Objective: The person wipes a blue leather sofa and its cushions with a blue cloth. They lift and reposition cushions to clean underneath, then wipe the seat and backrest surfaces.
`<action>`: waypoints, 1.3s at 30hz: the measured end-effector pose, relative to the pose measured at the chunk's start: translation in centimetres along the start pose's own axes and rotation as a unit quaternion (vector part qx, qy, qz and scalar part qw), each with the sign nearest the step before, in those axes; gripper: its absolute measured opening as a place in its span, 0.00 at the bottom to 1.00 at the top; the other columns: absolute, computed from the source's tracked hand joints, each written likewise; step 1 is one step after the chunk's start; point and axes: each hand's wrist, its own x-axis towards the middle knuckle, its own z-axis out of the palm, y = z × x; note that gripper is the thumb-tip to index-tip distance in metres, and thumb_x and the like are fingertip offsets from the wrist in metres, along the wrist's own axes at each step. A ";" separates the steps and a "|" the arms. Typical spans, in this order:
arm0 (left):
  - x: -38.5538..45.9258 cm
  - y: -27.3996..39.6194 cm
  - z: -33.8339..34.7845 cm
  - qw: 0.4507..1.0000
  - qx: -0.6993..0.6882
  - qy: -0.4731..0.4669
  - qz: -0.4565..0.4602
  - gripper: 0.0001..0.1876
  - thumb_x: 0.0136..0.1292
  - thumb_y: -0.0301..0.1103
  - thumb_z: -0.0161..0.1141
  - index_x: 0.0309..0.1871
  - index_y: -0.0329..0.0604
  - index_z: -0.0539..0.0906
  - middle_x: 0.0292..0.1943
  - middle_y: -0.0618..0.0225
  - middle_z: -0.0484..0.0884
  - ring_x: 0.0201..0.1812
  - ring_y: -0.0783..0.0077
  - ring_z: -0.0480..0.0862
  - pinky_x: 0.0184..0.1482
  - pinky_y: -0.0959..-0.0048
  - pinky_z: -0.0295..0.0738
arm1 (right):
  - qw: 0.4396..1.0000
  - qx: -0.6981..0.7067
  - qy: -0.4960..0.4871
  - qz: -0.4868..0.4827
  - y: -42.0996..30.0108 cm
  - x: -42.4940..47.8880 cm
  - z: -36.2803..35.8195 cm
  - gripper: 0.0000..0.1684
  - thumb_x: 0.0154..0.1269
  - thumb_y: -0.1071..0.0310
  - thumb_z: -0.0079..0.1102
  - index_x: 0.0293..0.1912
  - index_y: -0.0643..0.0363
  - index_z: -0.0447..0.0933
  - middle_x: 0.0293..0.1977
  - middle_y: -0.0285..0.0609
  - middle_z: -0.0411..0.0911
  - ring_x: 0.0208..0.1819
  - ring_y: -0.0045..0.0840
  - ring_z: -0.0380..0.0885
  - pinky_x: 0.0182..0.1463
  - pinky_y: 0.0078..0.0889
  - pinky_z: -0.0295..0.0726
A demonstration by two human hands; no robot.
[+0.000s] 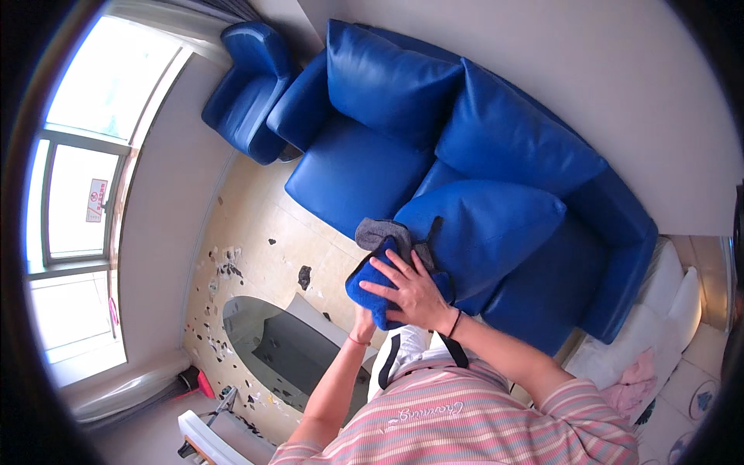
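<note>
A blue and grey cloth bundle is held in front of my waist, near the front edge of the sofa. My left hand grips the blue cloth from below, its fingers mostly hidden beneath it. Spread flat over the top of the cloth is my right hand, fingers apart. Grey cloth and a dark strap stick out beyond the fingers. Just past the bundle, a blue leather cushion lies on the seat of the blue sofa.
A blue armchair stands beside the sofa, near the window. Left of me is an oval glass-topped table. Dark scraps litter the floor. White bedding lies at the right, and a white-edged piece of furniture at the lower left.
</note>
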 end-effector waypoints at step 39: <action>4.2 3.8 -0.9 0.980 0.018 0.120 -0.160 0.21 0.80 0.47 0.46 0.59 0.41 0.80 0.38 0.78 0.82 0.33 0.86 0.76 0.36 0.82 0.71 | 0.908 -0.217 0.037 0.358 3.5 -8.6 -6.2 0.18 0.58 0.66 0.70 0.45 0.55 0.72 0.42 0.44 0.77 0.41 0.41 0.81 0.45 0.45 0.78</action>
